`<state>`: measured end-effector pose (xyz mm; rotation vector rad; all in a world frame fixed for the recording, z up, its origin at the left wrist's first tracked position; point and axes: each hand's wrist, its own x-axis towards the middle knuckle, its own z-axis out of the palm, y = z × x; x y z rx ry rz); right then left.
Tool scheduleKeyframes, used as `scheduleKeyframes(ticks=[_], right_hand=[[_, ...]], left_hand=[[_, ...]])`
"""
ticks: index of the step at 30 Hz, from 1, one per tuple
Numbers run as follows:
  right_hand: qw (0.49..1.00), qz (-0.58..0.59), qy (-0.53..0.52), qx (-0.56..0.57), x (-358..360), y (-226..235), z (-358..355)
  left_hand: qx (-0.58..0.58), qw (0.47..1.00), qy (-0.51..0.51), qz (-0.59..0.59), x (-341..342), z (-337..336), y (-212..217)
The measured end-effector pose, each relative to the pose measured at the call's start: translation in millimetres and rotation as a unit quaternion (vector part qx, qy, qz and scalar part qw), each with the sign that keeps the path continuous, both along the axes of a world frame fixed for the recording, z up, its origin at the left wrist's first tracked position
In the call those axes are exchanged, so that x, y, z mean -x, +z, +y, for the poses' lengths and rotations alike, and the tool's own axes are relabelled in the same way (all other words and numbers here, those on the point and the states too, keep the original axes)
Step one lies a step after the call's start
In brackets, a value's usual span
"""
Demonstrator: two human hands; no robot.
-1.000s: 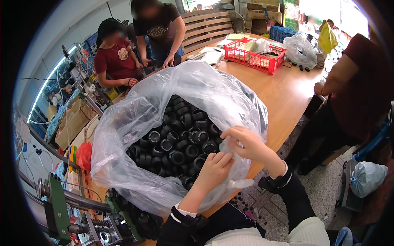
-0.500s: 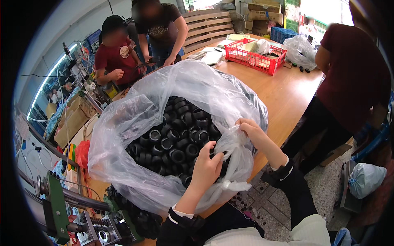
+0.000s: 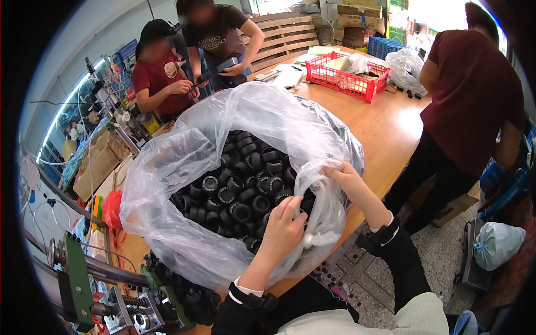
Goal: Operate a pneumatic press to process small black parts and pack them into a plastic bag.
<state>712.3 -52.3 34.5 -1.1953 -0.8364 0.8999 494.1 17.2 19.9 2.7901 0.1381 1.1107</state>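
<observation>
Left hand [image 3: 283, 224]: I see it at the near rim of the clear plastic bag [image 3: 184, 162], fingers curled shut on a fold of the film, knuckles up.
Right hand [image 3: 347, 177]: I see it on the right rim of the bag, fingertips pinching the plastic edge closed between thumb and fingers.
Bag: big, clear, crinkled, mouth open upward, sitting on the near end of the wooden table [image 3: 391, 125].
Contents: black ring-shaped parts [image 3: 245, 178], ribbed like small tyres, piled deep, filling the bag's middle.
Position: both my hands are on the bag's near-right edge, close together, not touching each other.
Sleeves: dark cuffs on both my wrists, forearms come in from the bottom edge.
Table far end: red plastic basket [image 3: 346, 75] and a second clear bag [image 3: 406, 68] beyond it, well apart from my bag.
People: two at the far left of the table, one holding a phone; one in a dark red shirt [image 3: 474, 95] standing right.
Left side: green metal machine frame [image 3: 78, 282] below the table edge, more black parts [image 3: 184, 290] piled beside it.
</observation>
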Motion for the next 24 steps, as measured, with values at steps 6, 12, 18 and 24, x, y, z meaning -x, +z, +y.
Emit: scheduleKeyframes(ticks=[6,12,18,24], right_hand=[[0.986,-0.161,0.008,0.044,11.6,12.5,-10.6],[0.792,-0.606,-0.026,0.069,28.0,23.8,-27.4],[0.982,0.163,0.041,-0.089,32.9,-12.4,-21.0],[0.965,0.096,0.067,-0.236,41.9,-19.8,-54.3]], left_hand=[[0.187,0.98,0.026,-0.066,-3.9,-1.4,-2.3],[0.223,0.969,0.061,-0.089,-4.9,-2.6,-1.3],[0.31,0.943,-0.057,-0.11,-26.2,-16.7,-5.1],[0.256,0.959,-0.116,-0.037,-57.2,-2.8,-7.6]])
